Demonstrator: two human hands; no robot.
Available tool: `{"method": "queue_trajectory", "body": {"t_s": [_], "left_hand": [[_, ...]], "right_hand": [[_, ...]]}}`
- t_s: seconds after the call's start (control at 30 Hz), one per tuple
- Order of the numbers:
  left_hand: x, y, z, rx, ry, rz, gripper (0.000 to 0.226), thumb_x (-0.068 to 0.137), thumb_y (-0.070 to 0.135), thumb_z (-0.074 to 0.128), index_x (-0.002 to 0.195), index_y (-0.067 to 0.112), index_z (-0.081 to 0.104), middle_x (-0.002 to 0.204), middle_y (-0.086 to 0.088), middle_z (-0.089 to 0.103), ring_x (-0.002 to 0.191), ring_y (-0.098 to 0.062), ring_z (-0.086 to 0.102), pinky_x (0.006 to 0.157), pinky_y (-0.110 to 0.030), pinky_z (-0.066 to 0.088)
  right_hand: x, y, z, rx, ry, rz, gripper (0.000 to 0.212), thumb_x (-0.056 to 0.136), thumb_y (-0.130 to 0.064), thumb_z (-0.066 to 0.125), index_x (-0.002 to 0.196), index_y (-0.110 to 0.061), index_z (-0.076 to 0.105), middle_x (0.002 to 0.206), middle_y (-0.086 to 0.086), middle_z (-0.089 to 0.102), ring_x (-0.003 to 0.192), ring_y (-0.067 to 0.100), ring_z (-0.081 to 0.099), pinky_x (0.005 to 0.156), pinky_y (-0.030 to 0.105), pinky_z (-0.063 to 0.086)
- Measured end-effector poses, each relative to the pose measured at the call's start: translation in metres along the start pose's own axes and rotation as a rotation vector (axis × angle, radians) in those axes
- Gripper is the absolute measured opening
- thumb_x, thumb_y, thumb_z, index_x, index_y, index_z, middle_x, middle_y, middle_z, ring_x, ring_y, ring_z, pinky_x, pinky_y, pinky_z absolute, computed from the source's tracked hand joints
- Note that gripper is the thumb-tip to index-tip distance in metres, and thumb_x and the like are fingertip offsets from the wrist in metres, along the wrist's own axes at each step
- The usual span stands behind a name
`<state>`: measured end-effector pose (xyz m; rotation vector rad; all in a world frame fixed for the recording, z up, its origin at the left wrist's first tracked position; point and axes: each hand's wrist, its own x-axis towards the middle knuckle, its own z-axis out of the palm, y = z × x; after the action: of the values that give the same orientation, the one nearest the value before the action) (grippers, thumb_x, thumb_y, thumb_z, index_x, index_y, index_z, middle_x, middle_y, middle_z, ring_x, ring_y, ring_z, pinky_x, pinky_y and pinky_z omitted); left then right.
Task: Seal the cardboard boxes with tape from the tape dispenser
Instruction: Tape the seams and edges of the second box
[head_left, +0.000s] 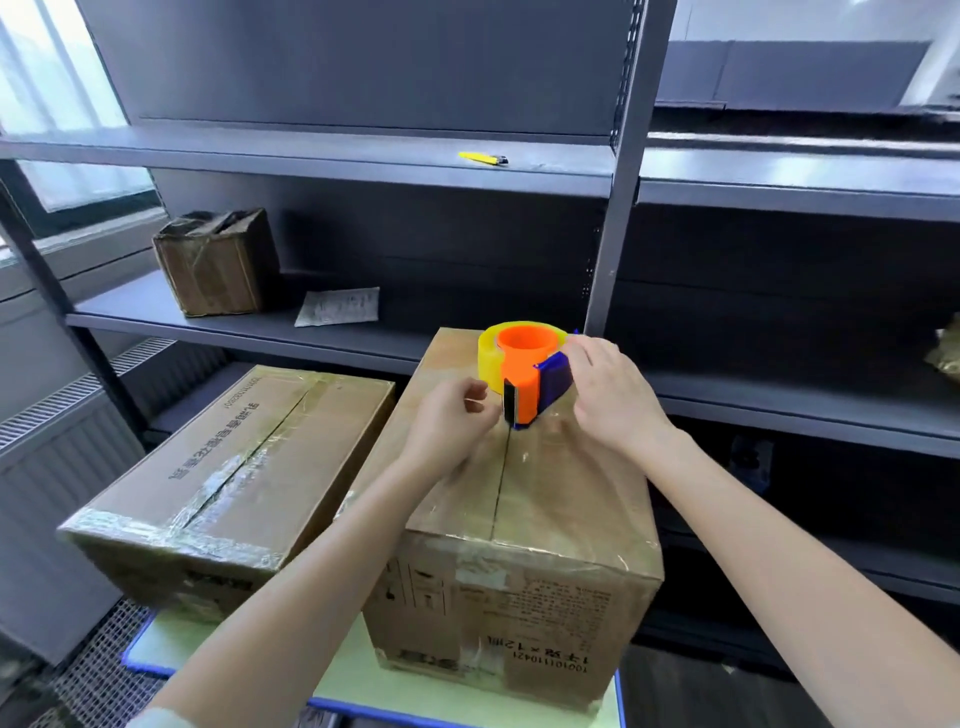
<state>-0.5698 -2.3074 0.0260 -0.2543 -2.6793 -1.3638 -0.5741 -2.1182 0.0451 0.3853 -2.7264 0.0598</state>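
An orange and blue tape dispenser (530, 371) with a yellowish tape roll rests on top of the tall cardboard box (519, 519), over its centre seam. My right hand (613, 395) grips the dispenser's blue side from the right. Just left of the dispenser's cutting edge, my left hand (452, 421) pinches with its fingers closed; whether it holds the tape end is too small to tell. A second, flatter cardboard box (228, 467) lies to the left, its seam covered with shiny tape.
Grey metal shelving (363, 156) stands behind the boxes. A small taped box (218, 262) and a paper packet (337, 306) sit on the middle shelf, a yellow cutter (483, 158) on the upper one. Both boxes rest on a pale green cart top (343, 670).
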Motion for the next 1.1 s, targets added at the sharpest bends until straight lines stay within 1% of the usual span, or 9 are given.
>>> {"method": "queue_trajectory", "body": {"t_s": [0.17, 0.27, 0.37, 0.43, 0.6, 0.73, 0.83, 0.93, 1.1], "left_hand": [[0.027, -0.014, 0.011, -0.079, -0.052, -0.042, 0.037, 0.083, 0.015, 0.069, 0.117, 0.003, 0.062, 0.104, -0.004, 0.068, 0.096, -0.015, 0.064, 0.092, -0.035, 0.05], [0.03, -0.018, 0.012, -0.105, -0.071, 0.007, 0.027, 0.082, 0.01, 0.069, 0.107, 0.004, 0.069, 0.099, -0.006, 0.071, 0.093, -0.014, 0.066, 0.091, -0.035, 0.051], [0.03, -0.021, 0.012, -0.134, -0.042, 0.054, 0.018, 0.082, 0.008, 0.067, 0.099, 0.009, 0.073, 0.094, -0.001, 0.072, 0.089, -0.011, 0.066, 0.087, -0.032, 0.052], [0.028, -0.02, 0.012, -0.13, -0.026, 0.065, 0.017, 0.081, 0.011, 0.063, 0.093, 0.011, 0.075, 0.089, -0.001, 0.073, 0.085, -0.01, 0.065, 0.082, -0.031, 0.051], [0.025, -0.003, -0.004, -0.148, 0.053, 0.059, 0.017, 0.084, 0.017, 0.058, 0.077, 0.012, 0.073, 0.073, 0.001, 0.072, 0.074, -0.013, 0.065, 0.07, -0.029, 0.049], [0.023, 0.027, -0.052, -0.187, 0.012, 0.118, 0.024, 0.09, 0.014, 0.057, 0.068, 0.017, 0.067, 0.063, 0.002, 0.068, 0.06, -0.007, 0.062, 0.065, -0.028, 0.052], [0.022, 0.052, -0.082, -0.205, -0.097, 0.07, 0.03, 0.094, 0.014, 0.05, 0.07, 0.008, 0.066, 0.058, 0.002, 0.066, 0.055, -0.006, 0.061, 0.055, -0.019, 0.049], [0.027, 0.058, -0.091, -0.247, -0.193, -0.08, 0.035, 0.095, 0.016, 0.05, 0.064, 0.008, 0.063, 0.053, 0.001, 0.065, 0.048, -0.006, 0.06, 0.052, -0.016, 0.048], [0.031, 0.042, -0.086, -0.272, -0.197, -0.252, 0.028, 0.091, 0.011, 0.051, 0.066, 0.004, 0.06, 0.048, 0.003, 0.06, 0.053, -0.01, 0.057, 0.056, -0.019, 0.049]], "right_hand": [[0.043, -0.002, 0.008, -0.088, -0.214, -0.114, 0.072, 0.088, -0.012, 0.055, 0.149, -0.007, 0.016, 0.155, 0.009, 0.022, 0.144, 0.024, 0.014, 0.119, 0.036, 0.006], [0.062, 0.0, 0.014, -0.088, -0.365, -0.139, 0.08, 0.08, -0.019, 0.066, 0.148, -0.012, 0.022, 0.147, 0.008, 0.035, 0.138, 0.024, 0.027, 0.117, 0.035, 0.009], [0.074, 0.004, 0.016, -0.045, -0.356, -0.181, 0.056, 0.074, -0.018, 0.069, 0.125, -0.015, 0.046, 0.117, 0.004, 0.055, 0.118, 0.021, 0.046, 0.109, 0.031, 0.02], [0.076, 0.008, 0.018, 0.032, -0.335, -0.186, 0.043, 0.072, -0.017, 0.07, 0.109, -0.014, 0.049, 0.107, 0.003, 0.056, 0.107, 0.02, 0.049, 0.092, 0.025, 0.029], [0.072, 0.004, 0.009, 0.17, -0.286, -0.173, 0.03, 0.071, -0.02, 0.068, 0.093, -0.015, 0.047, 0.091, -0.003, 0.053, 0.094, 0.019, 0.048, 0.076, 0.031, 0.041], [0.069, -0.006, -0.041, 0.546, -0.424, -0.052, 0.042, 0.075, -0.022, 0.058, 0.117, -0.024, 0.052, 0.094, 0.0, 0.064, 0.085, 0.016, 0.06, 0.074, 0.031, 0.051], [0.071, -0.013, -0.068, 0.803, -0.492, 0.041, 0.048, 0.065, -0.025, 0.04, 0.111, -0.032, 0.048, 0.085, 0.004, 0.062, 0.067, 0.015, 0.056, 0.061, 0.027, 0.045], [0.069, -0.016, -0.07, 0.841, -0.507, 0.082, 0.043, 0.061, -0.025, 0.038, 0.101, -0.031, 0.05, 0.084, 0.002, 0.059, 0.064, 0.011, 0.054, 0.057, 0.023, 0.042], [0.057, -0.013, -0.054, 0.737, -0.36, 0.052, 0.031, 0.092, -0.042, 0.054, 0.117, -0.025, 0.047, 0.097, 0.002, 0.066, 0.077, 0.006, 0.06, 0.067, 0.021, 0.047]]}}
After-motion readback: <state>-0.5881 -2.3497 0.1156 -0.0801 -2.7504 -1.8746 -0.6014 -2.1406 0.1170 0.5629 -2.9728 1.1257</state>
